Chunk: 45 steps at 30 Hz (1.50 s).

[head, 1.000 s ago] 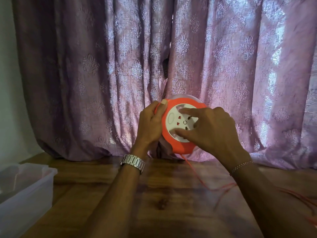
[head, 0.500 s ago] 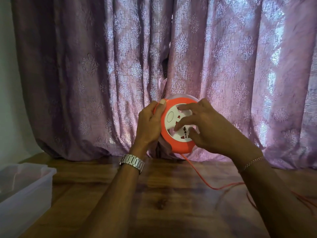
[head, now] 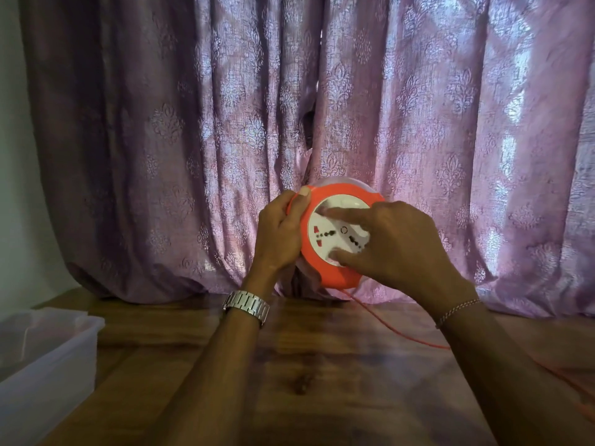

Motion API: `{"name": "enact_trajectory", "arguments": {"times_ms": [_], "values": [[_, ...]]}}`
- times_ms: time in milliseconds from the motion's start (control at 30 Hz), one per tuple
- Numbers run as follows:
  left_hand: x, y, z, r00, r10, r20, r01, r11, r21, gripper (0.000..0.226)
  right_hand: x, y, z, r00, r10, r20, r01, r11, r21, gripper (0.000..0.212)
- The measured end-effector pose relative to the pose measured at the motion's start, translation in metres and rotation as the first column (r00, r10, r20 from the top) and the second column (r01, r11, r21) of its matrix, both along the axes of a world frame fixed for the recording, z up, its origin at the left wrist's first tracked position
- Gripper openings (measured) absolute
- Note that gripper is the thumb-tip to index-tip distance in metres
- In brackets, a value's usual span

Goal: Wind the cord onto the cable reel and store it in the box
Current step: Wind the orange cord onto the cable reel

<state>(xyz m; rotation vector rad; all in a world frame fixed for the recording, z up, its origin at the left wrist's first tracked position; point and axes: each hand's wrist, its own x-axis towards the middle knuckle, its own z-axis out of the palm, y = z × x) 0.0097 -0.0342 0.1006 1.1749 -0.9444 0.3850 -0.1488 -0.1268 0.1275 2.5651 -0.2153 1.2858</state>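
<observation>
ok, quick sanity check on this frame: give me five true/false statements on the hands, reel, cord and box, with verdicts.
1. The left hand grips the orange rim of the cable reel. True.
2. The reel rests flat on the wooden table. False: it is held up above the table, in front of the curtain.
3. The right hand has fingers on the reel's white socket face. True.
4. The orange cord is fully wound in. False: a length trails from the reel's underside across the table to the right.
5. The reel already sits in the plastic box. False: the box stands apart at the left edge; the reel is in the hands.
</observation>
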Motion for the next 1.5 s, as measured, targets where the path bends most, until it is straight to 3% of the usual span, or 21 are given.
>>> {"name": "enact_trajectory", "arguments": {"times_ms": [100, 467, 633, 733, 867, 967, 1067, 1167, 1300, 1500], "values": [[0.001, 0.000, 0.000, 1.000, -0.001, -0.006, 0.001, 1.000, 0.020, 0.053, 0.001, 0.002, -0.001, 0.997, -0.023, 0.067, 0.018, 0.997, 0.072, 0.067], [0.003, 0.001, -0.002, 1.000, 0.026, 0.005, -0.026, 0.999, 0.032, 0.064, 0.005, 0.006, -0.008, 0.994, -0.008, 0.107, 0.001, 0.998, 0.069, 0.067], [0.003, -0.001, -0.001, 0.999, 0.006, -0.042, -0.005, 1.000, 0.020, 0.052, 0.002, 0.000, -0.002, 0.996, -0.048, 0.073, 0.049, 0.999, -0.017, 0.063], [0.005, 0.003, 0.002, 0.996, -0.037, -0.078, 0.034, 0.998, -0.048, 0.058, 0.000, 0.002, 0.001, 0.986, -0.047, 0.162, 0.069, 0.989, -0.132, 0.053], [0.010, 0.008, 0.003, 0.999, -0.008, -0.051, 0.006, 1.000, -0.024, 0.063, -0.001, -0.001, 0.005, 0.968, 0.201, 0.148, -0.160, 0.955, -0.251, 0.015], [0.009, 0.006, 0.002, 0.999, -0.021, -0.048, 0.020, 1.000, -0.014, 0.059, 0.006, -0.008, 0.002, 0.956, 0.293, 0.007, -0.280, 0.920, -0.273, 0.034], [0.007, 0.002, 0.002, 0.999, -0.020, -0.026, 0.020, 1.000, 0.016, 0.049, 0.011, -0.013, -0.001, 0.962, 0.251, -0.106, -0.270, 0.935, -0.232, 0.026], [0.008, 0.003, 0.002, 1.000, -0.014, -0.011, 0.015, 1.000, 0.027, 0.047, 0.008, -0.012, 0.002, 0.967, 0.192, -0.167, -0.224, 0.952, -0.208, 0.039], [0.009, 0.003, 0.001, 0.999, -0.033, -0.019, 0.033, 0.999, 0.034, 0.045, 0.006, -0.009, 0.002, 0.969, 0.158, -0.190, -0.199, 0.955, -0.220, 0.042], [0.009, 0.002, 0.001, 0.999, -0.034, -0.033, 0.034, 0.999, 0.019, 0.067, 0.012, -0.013, -0.002, 0.987, 0.075, -0.145, -0.101, 0.978, -0.183, 0.056]]}}
